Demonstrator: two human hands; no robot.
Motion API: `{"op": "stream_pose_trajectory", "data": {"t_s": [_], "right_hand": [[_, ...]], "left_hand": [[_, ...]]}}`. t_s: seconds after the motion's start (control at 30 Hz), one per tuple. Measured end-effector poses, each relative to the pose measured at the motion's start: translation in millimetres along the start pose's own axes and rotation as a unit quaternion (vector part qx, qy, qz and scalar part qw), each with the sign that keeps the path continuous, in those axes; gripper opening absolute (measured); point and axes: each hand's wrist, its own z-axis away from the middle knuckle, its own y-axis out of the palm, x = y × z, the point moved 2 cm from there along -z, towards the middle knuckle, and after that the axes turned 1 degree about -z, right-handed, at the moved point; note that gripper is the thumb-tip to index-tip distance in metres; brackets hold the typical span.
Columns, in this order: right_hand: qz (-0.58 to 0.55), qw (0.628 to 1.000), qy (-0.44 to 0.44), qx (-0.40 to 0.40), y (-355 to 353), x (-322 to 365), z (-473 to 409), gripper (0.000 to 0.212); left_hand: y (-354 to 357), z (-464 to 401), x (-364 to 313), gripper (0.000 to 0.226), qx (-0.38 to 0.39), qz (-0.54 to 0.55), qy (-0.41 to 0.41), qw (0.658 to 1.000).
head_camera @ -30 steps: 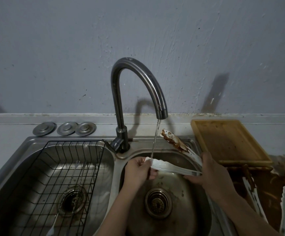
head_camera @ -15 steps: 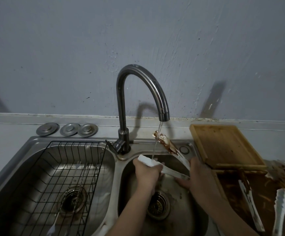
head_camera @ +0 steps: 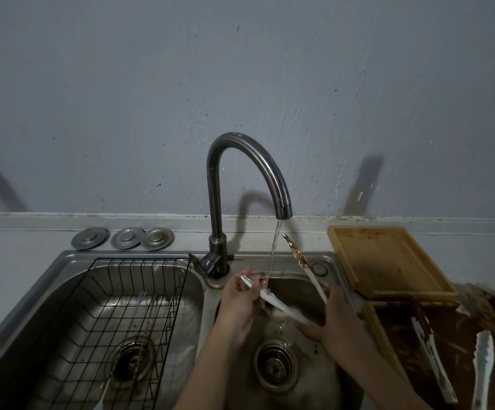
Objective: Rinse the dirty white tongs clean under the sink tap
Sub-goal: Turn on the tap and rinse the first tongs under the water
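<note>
White tongs [head_camera: 278, 304] are spread open over the right sink basin [head_camera: 305, 389]. Their lower arm lies under the thin water stream falling from the curved metal tap [head_camera: 270, 170]. The upper arm points up and back, and brown sauce coats its tip [head_camera: 295, 251]. My left hand [head_camera: 240, 303] pinches and rubs the lower arm's tip right where the water lands. My right hand [head_camera: 336, 318] grips the hinge end of the tongs at the basin's right side.
A black wire rack [head_camera: 127, 315] fills the left basin. Three metal drain covers [head_camera: 123, 238] lie behind it. A wooden tray [head_camera: 388, 261] sits on the counter at the right, with two more white tongs [head_camera: 431, 353] on a sauce-smeared board [head_camera: 462, 344] below it.
The tongs' lower arm has tilted, its tip rising toward the tap. My left hand moved up to that tip in the stream. The view has shifted slightly.
</note>
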Motion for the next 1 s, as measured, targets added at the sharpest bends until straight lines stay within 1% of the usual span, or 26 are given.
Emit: {"op": "stream_pose_trajectory", "data": {"t_s": [0.07, 0.13, 0.2, 0.23, 0.33, 0.4, 0.47, 0.5, 0.57, 0.6, 0.63, 0.67, 0.7, 0.73, 0.77, 0.8, 0.83, 0.87, 0.9, 0.93, 0.97, 1.0], "right_hand": [[-0.001, 1.000, -0.001, 0.012, -0.3, -1.0, 1.4, 0.075], [0.007, 0.999, -0.006, 0.037, -1.1, -1.0, 3.7, 0.066], [0.036, 0.997, -0.024, 0.066, -1.3, 1.3, 6.9, 0.055], [0.056, 0.995, -0.034, 0.079, -1.4, 3.0, 8.2, 0.052], [0.085, 0.989, -0.035, 0.114, 3.8, 3.5, 8.7, 0.050], [0.079, 0.989, -0.027, 0.122, 9.3, 2.3, 7.3, 0.049], [0.066, 0.990, -0.017, 0.121, 13.2, 1.0, 4.0, 0.046], [0.063, 0.991, -0.012, 0.119, 14.4, -0.7, 1.8, 0.042], [0.032, 0.993, 0.007, 0.110, 17.2, -5.8, -2.3, 0.032], [-0.009, 0.994, 0.030, 0.104, 18.7, -9.1, -4.8, 0.027], [-0.067, 0.990, 0.071, 0.101, 19.7, -11.5, -5.2, 0.025], [-0.134, 0.977, 0.130, 0.103, 20.8, -13.0, -5.8, 0.025], [-0.209, 0.951, 0.200, 0.111, 22.4, -14.8, -5.1, 0.026], [-0.290, 0.912, 0.264, 0.122, 23.8, -15.6, -3.4, 0.028], [-0.378, 0.860, 0.315, 0.133, 24.7, -14.8, -1.2, 0.032], [-0.463, 0.798, 0.358, 0.144, 26.1, -11.4, 0.8, 0.035], [-0.528, 0.739, 0.386, 0.160, 27.6, -7.7, 3.3, 0.036], [-0.568, 0.696, 0.400, 0.180, 29.3, -3.6, 5.4, 0.037], [-0.587, 0.676, 0.400, 0.198, 31.8, 0.4, 7.0, 0.037], [-0.589, 0.673, 0.392, 0.215, 34.3, 4.4, 8.1, 0.038], [-0.576, 0.685, 0.384, 0.227, 36.3, 8.5, 8.5, 0.039], [-0.553, 0.706, 0.373, 0.236, 36.3, 12.5, 10.3, 0.038]], "left_hand": [[-7.0, 1.5, 3.0, 0.015, -0.009, -0.048, 0.002, 0.999], [-13.2, 3.1, 3.7, 0.013, -0.012, -0.069, 0.004, 0.998], [-16.2, 4.9, 2.4, 0.009, -0.006, -0.086, 0.022, 0.996], [-16.2, 7.2, 0.6, 0.007, -0.005, -0.106, 0.033, 0.994], [-19.3, 12.8, -4.3, 0.014, 0.011, -0.147, 0.057, 0.987], [-19.9, 14.9, -9.0, 0.024, 0.035, -0.164, 0.065, 0.984], [-18.1, 15.9, -14.1, 0.025, 0.043, -0.155, 0.067, 0.985], [-17.3, 15.4, -15.9, 0.021, 0.035, -0.150, 0.069, 0.986], [-20.7, 12.4, -16.2, 0.017, -0.019, -0.154, 0.080, 0.985], [-24.9, 9.9, -13.8, 0.018, -0.052, -0.151, 0.087, 0.983], [-30.1, 7.8, -9.7, 0.019, -0.087, -0.148, 0.088, 0.981], [-34.5, 6.5, -5.9, 0.019, -0.116, -0.148, 0.087, 0.978], [-38.9, 5.1, -0.2, 0.021, -0.137, -0.156, 0.079, 0.975], [-41.2, 4.8, 6.3, 0.025, -0.144, -0.164, 0.065, 0.974], [-42.4, 4.6, 13.7, 0.029, -0.142, -0.173, 0.044, 0.974], [-41.6, 5.9, 20.8, 0.034, -0.131, -0.183, 0.018, 0.974], [-39.2, 6.8, 28.3, 0.039, -0.103, -0.204, -0.017, 0.973], [-33.6, 8.8, 34.4, 0.040, -0.056, -0.230, -0.047, 0.971], [-27.1, 11.3, 39.9, 0.039, 0.003, -0.240, -0.071, 0.968], [-19.6, 14.4, 44.2, 0.034, 0.046, -0.229, -0.083, 0.969], [-13.8, 16.4, 47.2, 0.032, 0.063, -0.209, -0.081, 0.973], [-9.9, 17.4, 48.0, 0.029, 0.056, -0.196, -0.071, 0.976]]}}
